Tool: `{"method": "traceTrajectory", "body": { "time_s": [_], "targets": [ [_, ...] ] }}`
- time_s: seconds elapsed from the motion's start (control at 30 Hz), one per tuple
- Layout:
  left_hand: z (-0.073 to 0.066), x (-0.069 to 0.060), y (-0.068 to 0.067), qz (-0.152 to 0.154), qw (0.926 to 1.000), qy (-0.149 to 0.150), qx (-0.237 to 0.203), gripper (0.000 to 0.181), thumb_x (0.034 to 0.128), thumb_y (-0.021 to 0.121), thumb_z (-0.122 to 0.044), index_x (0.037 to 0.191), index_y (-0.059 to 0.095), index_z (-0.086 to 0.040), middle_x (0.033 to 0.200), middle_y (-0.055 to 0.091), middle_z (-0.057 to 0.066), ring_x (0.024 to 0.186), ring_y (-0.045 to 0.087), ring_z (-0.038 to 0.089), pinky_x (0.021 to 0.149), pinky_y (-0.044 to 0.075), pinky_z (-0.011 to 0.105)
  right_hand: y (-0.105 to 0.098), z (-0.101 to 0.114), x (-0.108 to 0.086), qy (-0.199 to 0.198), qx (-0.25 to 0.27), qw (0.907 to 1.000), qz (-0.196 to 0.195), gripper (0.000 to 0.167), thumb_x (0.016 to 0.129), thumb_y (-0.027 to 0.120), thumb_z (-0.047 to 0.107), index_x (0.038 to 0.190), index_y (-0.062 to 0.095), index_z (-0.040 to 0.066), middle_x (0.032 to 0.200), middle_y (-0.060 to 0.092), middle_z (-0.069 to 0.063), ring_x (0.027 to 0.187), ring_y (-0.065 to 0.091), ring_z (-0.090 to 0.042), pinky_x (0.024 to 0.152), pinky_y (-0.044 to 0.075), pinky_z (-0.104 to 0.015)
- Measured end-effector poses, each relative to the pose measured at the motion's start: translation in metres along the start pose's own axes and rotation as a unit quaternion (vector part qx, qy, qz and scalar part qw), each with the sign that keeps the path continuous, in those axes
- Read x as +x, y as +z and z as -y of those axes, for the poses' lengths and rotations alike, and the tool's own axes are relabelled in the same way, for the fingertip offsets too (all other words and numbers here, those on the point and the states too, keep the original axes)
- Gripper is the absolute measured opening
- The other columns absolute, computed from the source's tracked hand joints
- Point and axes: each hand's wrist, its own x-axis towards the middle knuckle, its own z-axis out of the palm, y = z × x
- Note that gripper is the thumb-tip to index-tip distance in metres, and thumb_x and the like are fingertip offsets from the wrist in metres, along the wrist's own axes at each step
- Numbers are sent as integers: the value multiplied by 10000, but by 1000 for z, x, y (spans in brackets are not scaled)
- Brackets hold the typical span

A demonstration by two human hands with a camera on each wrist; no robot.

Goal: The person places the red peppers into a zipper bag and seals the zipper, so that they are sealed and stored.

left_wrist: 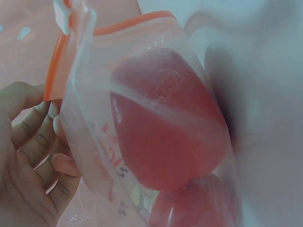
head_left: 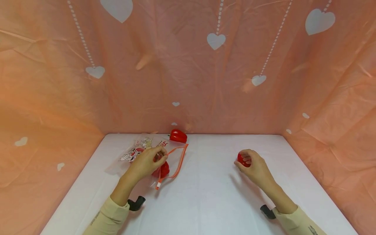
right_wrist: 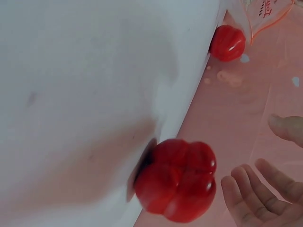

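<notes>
My left hand [head_left: 145, 164] pinches the orange zip edge of a clear printed plastic bag [head_left: 180, 163], whose mouth gapes toward the right. Inside the bag, red bell peppers [left_wrist: 165, 123] show through the film in the left wrist view. On the right side of the table, my right hand [head_left: 255, 167] is held over and beside another red bell pepper [right_wrist: 176, 182]. Its fingers [right_wrist: 255, 203] are spread in the right wrist view, with a gap between them and that pepper.
One more red bell pepper [head_left: 178, 136] lies at the back edge of the white table [head_left: 202, 192], just behind the bag. Peach-coloured cloth [head_left: 188, 81] with white hearts encloses the back and sides. Black devices [head_left: 136, 203] sit at both wrists.
</notes>
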Motion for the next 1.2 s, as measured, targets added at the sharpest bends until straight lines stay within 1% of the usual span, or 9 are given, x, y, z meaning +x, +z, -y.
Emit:
{"method": "traceTrajectory", "body": {
  "time_s": [0.17, 0.37, 0.53, 0.7, 0.87, 1.17, 1.2],
  "targets": [
    [0, 0, 0, 1, 10000, -42, -8, 64, 1000, 760, -160, 1045, 714, -155, 911, 714, -62, 874, 656, 135, 796, 586, 331, -5, -3, -3, 236, -294, 9993, -72, 510, 906, 867, 151, 1298, 600, -36, 1208, 646, -227, 1102, 632, -397, 917, 595, -577],
    [-2, -1, -2, 1, 10000, -57, -15, 63, 1002, 760, -169, 1047, 716, -159, 907, 707, -67, 869, 646, 134, 792, 579, 322, -8, -9, -4, 500, -550, 9972, -8, 633, 884, 887, 214, 1337, 541, -61, 1239, 604, -269, 1157, 588, -441, 912, 594, -609],
    [-3, -1, -3, -66, 10000, -30, -53, 56, 1000, 758, -160, 1040, 719, -151, 905, 714, -59, 859, 655, 140, 780, 581, 321, -8, -15, -4, 649, -608, 9960, 40, 691, 869, 896, 227, 1346, 502, -80, 1229, 576, -293, 1137, 578, -455, 899, 602, -607],
    [-3, -1, -2, -35, 9999, -98, -66, 73, 995, 766, -163, 1047, 716, -152, 909, 712, -54, 861, 652, 150, 780, 590, 322, -8, -19, -3, 847, -602, 9944, 167, 724, 859, 903, 237, 1338, 477, -99, 1223, 557, -308, 1114, 575, -459, 877, 613, -592],
    [-2, -1, -3, -41, 10000, -66, -26, 73, 995, 762, -164, 1048, 713, -152, 912, 715, -51, 863, 655, 149, 784, 594, 334, -7, -22, -2, 1002, -585, 9928, 306, 763, 851, 907, 240, 1351, 456, -118, 1246, 542, -323, 1144, 561, -479, 888, 610, -604],
    [-1, 0, -3, -41, 10000, -41, -8, 62, 1004, 750, -158, 1053, 715, -144, 924, 724, -43, 870, 661, 150, 784, 598, 335, -4, -26, 3, 1016, -574, 9923, 424, 811, 839, 908, 209, 1398, 429, -131, 1309, 509, -347, 1217, 520, -522, 918, 588, -641],
    [-2, 0, -3, -37, 10000, -77, -16, 67, 1002, 754, -159, 1054, 715, -146, 925, 724, -41, 873, 661, 154, 788, 600, 336, -4, -26, 3, 1021, -586, 9921, 438, 817, 839, 909, 210, 1400, 423, -130, 1312, 503, -351, 1224, 515, -532, 915, 587, -646]
  ]
}}
